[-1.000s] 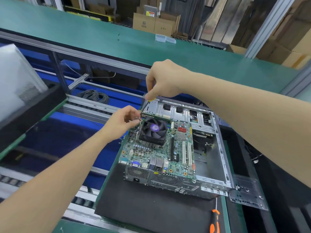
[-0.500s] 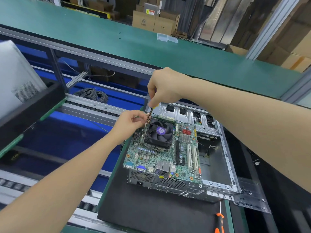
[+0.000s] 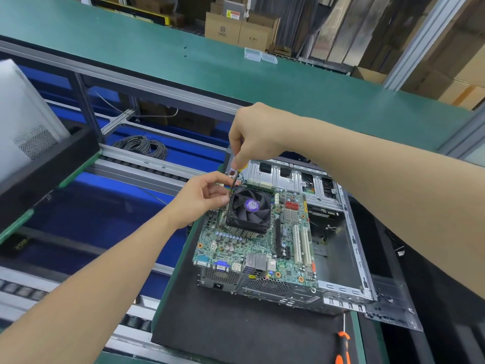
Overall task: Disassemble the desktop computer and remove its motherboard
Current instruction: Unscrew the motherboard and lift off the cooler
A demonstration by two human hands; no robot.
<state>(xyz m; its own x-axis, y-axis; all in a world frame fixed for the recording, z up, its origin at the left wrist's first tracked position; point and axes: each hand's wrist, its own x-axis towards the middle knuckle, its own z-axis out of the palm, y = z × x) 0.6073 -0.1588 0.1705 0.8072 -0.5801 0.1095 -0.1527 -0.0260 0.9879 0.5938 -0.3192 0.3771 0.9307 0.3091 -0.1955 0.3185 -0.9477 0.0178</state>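
An open metal computer case (image 3: 353, 253) lies on a black foam mat (image 3: 236, 327). Inside it sits the green motherboard (image 3: 252, 248) with a black cooler fan (image 3: 248, 210) on a finned heatsink. My right hand (image 3: 252, 135) grips a tool with a yellow handle, its thin shaft (image 3: 234, 179) pointing down at the fan's far-left corner. My left hand (image 3: 202, 198) pinches thin coloured wires beside that same corner, fingertips touching the fan's edge.
An orange-handled screwdriver (image 3: 342, 342) lies on the mat's near right edge. A clear plastic panel (image 3: 391, 303) sits right of the case. A roller conveyor (image 3: 126, 164) with a coiled cable (image 3: 143, 147) runs left. A green belt (image 3: 236, 74) spans behind.
Both hands stay at the fan's far-left corner. The view has shifted, so the case sits lower and further right in the frame.
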